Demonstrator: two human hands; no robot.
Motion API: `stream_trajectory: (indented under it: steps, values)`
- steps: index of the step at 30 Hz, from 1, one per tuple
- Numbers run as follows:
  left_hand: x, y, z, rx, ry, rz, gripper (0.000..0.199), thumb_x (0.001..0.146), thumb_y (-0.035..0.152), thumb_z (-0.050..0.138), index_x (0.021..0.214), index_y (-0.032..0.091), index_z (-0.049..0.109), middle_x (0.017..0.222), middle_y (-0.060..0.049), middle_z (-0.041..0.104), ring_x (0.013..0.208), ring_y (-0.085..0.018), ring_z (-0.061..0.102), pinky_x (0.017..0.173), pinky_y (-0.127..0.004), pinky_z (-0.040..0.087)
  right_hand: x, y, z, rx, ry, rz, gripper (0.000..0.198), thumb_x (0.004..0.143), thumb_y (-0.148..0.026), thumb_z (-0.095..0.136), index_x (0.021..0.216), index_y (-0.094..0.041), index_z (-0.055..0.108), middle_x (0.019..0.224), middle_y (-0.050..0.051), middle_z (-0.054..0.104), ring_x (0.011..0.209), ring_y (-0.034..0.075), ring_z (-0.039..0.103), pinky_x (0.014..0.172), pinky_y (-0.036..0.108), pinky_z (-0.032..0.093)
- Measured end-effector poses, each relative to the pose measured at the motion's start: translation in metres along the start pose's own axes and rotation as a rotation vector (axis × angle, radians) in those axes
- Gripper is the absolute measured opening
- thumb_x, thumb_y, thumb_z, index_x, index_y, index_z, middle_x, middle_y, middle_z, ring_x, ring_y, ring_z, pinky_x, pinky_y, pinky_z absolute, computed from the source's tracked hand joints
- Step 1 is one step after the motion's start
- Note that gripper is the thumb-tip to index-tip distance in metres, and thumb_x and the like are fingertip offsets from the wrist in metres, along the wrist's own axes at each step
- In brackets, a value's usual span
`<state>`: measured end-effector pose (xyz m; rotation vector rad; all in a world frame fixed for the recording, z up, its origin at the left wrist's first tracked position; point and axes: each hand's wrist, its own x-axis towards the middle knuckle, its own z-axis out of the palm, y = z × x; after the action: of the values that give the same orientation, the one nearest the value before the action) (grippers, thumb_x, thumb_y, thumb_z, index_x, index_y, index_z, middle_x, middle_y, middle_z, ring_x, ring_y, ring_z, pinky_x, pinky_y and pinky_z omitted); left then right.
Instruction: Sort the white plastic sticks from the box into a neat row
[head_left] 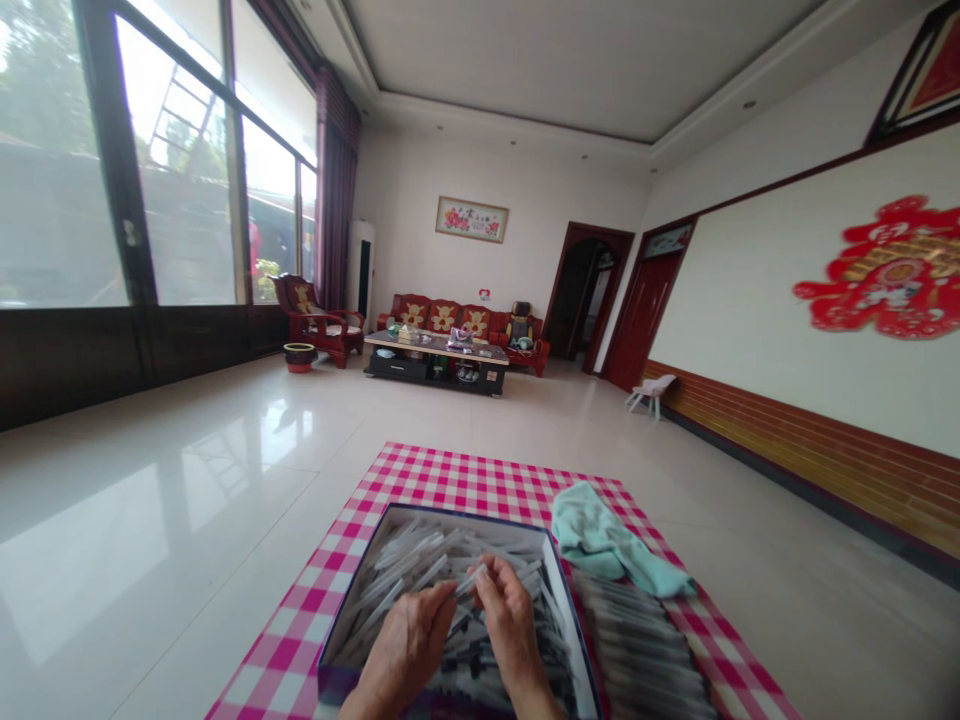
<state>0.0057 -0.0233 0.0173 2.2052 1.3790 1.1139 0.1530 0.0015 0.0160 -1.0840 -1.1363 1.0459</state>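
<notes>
Left hand [411, 640] and right hand [508, 612] both pinching one clear pen-like tube [468, 581] at the fingertips, above the open shallow box [466, 516] of loose tubes [409, 562]. Risk: a loose pinch on something this slim could drop it among near-identical pieces; a right-elbow swing could scatter the blurred row of dark, slim pieces [646, 650] just beside.

Tubes [409, 562] look translucent plastic, the towel [596, 535] matt cloth, the floor [247, 500] glossy.
</notes>
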Motion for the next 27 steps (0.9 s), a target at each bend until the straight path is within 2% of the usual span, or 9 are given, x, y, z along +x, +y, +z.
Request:
stream_trajectory:
  steps: [3, 6, 15, 20, 27]
  values:
    - [0.0, 0.0, 0.001, 0.05, -0.001, -0.019, 0.028, 0.094, 0.023, 0.036, 0.078, 0.022, 0.059, 0.065, 0.001, 0.066, 0.06, -0.012, 0.064, 0.056, -0.019, 0.041, 0.0, -0.002, 0.0, 0.036, -0.014, 0.034, 0.035, 0.07, -0.046, 0.067, 0.09, -0.018, 0.064, 0.076, 0.004, 0.068, 0.064, 0.018, 0.059, 0.06, 0.028, 0.047]
    - [-0.001, -0.003, 0.003, 0.112, 0.01, -0.046, 0.029, 0.095, 0.025, 0.036, 0.074, 0.022, 0.056, 0.064, 0.001, 0.065, 0.059, -0.013, 0.063, 0.055, -0.02, 0.039, 0.0, -0.003, 0.001, 0.075, -0.014, 0.104, 0.035, 0.067, -0.044, 0.071, 0.089, -0.018, 0.063, 0.078, 0.004, 0.069, 0.066, 0.018, 0.06, 0.064, 0.028, 0.048]
    - [-0.003, -0.001, 0.005, 0.264, -0.022, -0.048, 0.028, 0.094, 0.02, 0.036, 0.078, 0.022, 0.059, 0.068, 0.0, 0.067, 0.063, -0.014, 0.066, 0.054, -0.021, 0.039, -0.001, 0.0, -0.003, 0.143, -0.012, 0.25, 0.034, 0.062, -0.038, 0.075, 0.085, -0.017, 0.063, 0.08, 0.003, 0.071, 0.062, 0.015, 0.059, 0.061, 0.027, 0.048]
    - [-0.004, -0.003, 0.01, 0.392, -0.028, -0.009, 0.025, 0.093, 0.016, 0.037, 0.087, 0.023, 0.061, 0.071, 0.0, 0.067, 0.064, -0.015, 0.068, 0.052, -0.021, 0.039, 0.0, 0.004, -0.004, 0.206, -0.006, 0.295, 0.033, 0.06, -0.038, 0.077, 0.081, -0.017, 0.063, 0.073, 0.0, 0.068, 0.059, 0.013, 0.058, 0.06, 0.025, 0.049]
    - [-0.003, -0.005, 0.012, 0.485, -0.043, 0.001, 0.026, 0.09, 0.012, 0.037, 0.088, 0.023, 0.06, 0.072, 0.0, 0.066, 0.063, -0.015, 0.068, 0.051, -0.021, 0.041, 0.001, 0.012, -0.003, 0.265, 0.016, 0.351, 0.039, 0.053, -0.04, 0.082, 0.077, -0.017, 0.063, 0.067, -0.002, 0.066, 0.058, 0.013, 0.059, 0.058, 0.025, 0.05]
